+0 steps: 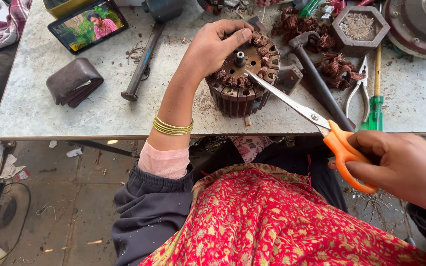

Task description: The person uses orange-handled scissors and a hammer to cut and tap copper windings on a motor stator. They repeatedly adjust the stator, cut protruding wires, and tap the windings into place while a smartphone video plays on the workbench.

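Left hand (218, 44): clasps the motor stator (243, 81) from above, near the front edge of the grey table (50, 113).
Right hand (403, 165): closed through orange-handled scissors (316, 123), blade tips at the windings.
Progress: copper wire clumps (336, 66) already lie loose; windings remain in most slots.
Signs: phone (88, 24) at the far left, screen lit.

Round copper-wound motor stator (242, 81) upright on table; orange-handled scissors (321, 125) tip-in.

Repair workshop: bench (75, 118) w/ hammer (316, 79), pliers (358, 93), copper windings (338, 69).
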